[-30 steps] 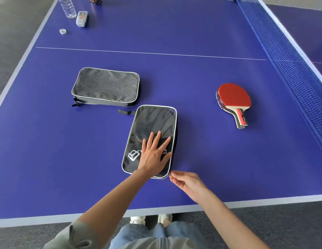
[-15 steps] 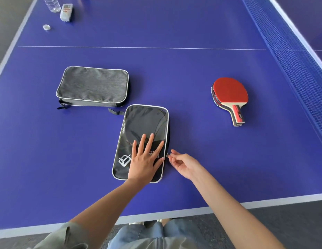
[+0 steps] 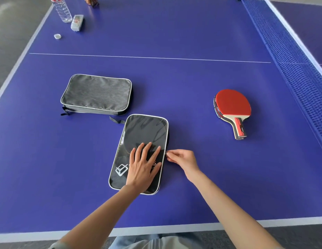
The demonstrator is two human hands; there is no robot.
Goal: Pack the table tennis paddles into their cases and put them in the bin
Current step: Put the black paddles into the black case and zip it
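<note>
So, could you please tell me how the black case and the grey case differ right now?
The black case lies lengthwise away from the person; the grey case lies crosswise. The black one bears a white logo; the grey one is plain. The left hand presses the black one while the right hand pinches its zipper; the grey one is untouched. Both have white piping.

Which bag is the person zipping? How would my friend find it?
On the blue table tennis table, look at the near edge, where two cases lie. It is the black case with a white logo, under the flat left hand, with the right hand pinching at its side. The other case is grey and untouched.
</note>
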